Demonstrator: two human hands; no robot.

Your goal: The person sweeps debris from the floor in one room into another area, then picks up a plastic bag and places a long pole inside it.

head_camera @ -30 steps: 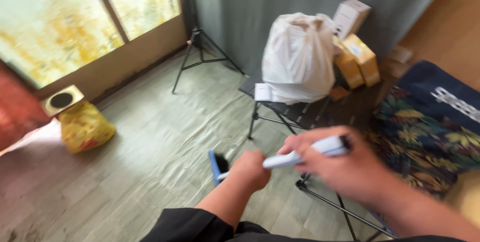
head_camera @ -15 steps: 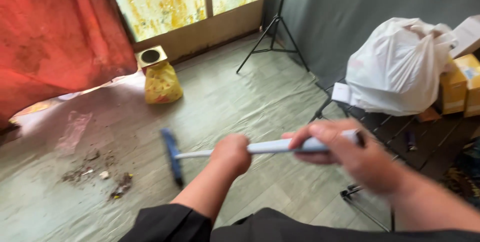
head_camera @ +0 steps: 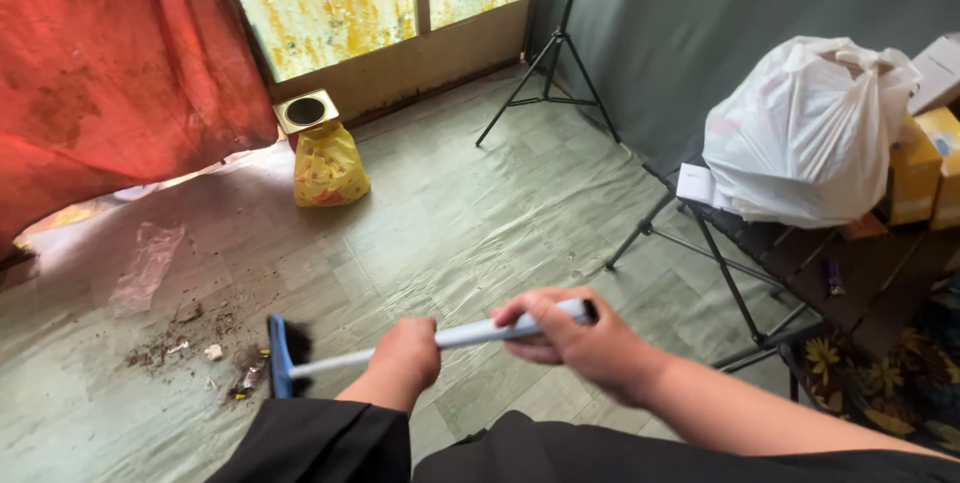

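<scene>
Head view, looking down at both hands and the floor:

1. Left hand [head_camera: 408,351]: fist wrapped round the lower part of the broom handle, knuckles up, forearm reaching out from a black sleeve [head_camera: 320,443].
2. Right hand [head_camera: 572,341]: fingers curled tight round the upper end of the same handle, bare forearm running off toward the lower right.
3. Broom [head_camera: 400,345]: pale blue handle lying nearly level across both hands; blue head with dark bristles resting on the floor at lower left, touching the dirt.
4. Dirt pile [head_camera: 190,343]: dark crumbs and small pale scraps scattered on the greenish floor covering [head_camera: 480,213], just left of the broom head.
5. Clear plastic wrapper [head_camera: 148,263]: flat on the floor, beyond the dirt.
6. Yellow patterned bag [head_camera: 328,167]: upright by the window frame, with a square brass-coloured piece with a round hole on top.
7. White plastic bag [head_camera: 800,133]: full, knotted, on a dark folding table [head_camera: 760,243] at right.
8. Yellow boxes [head_camera: 925,168]: stacked just right of the white bag; print too small to tell.
9. Black tripod [head_camera: 555,53]: standing before a grey backdrop.
10. Red curtain [head_camera: 110,73]: hanging at upper left.
</scene>
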